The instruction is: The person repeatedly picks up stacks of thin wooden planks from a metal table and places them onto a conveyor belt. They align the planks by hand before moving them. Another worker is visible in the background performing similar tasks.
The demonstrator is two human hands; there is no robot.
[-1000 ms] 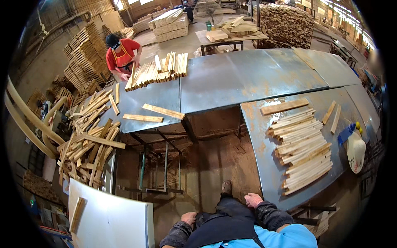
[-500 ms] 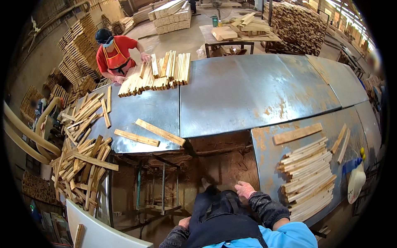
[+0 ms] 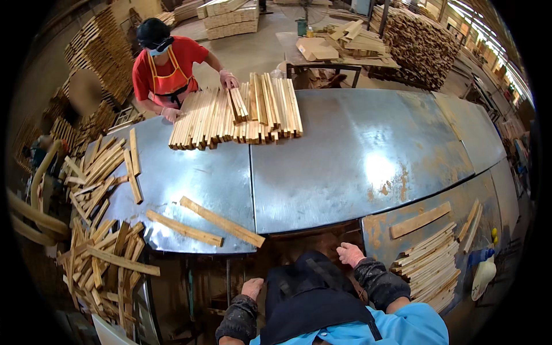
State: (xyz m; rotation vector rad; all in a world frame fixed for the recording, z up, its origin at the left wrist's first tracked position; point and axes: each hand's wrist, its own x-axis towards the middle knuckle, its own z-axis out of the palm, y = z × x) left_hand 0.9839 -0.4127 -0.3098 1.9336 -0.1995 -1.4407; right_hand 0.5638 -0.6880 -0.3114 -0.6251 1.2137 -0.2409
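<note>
Right hand (image 3: 350, 254) forward, fingers (image 3: 342, 251) half-bent

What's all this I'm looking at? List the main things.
Tabletops: several, silver-grey, across the middle
Co-worker: one, red top, upper left
Row of strips: many, pale, before the co-worker
Jumbled strips: many, brown, left
Loose boards: two, light brown, left of centre
Stacked strips: many, pale, lower right
Plank: one, brown, just beyond those
Narrow strips: two, light brown, right of the plank
Hoses: at least two, tan, far left
Hat-like thing: one, white, far right
Lumber stacks: several, brown and pale, background
Apron: one, dark, lower middle
Left hand: one, dark-sleeved, left of the apron
Right hand: one, dark-sleeved, right of it
</note>
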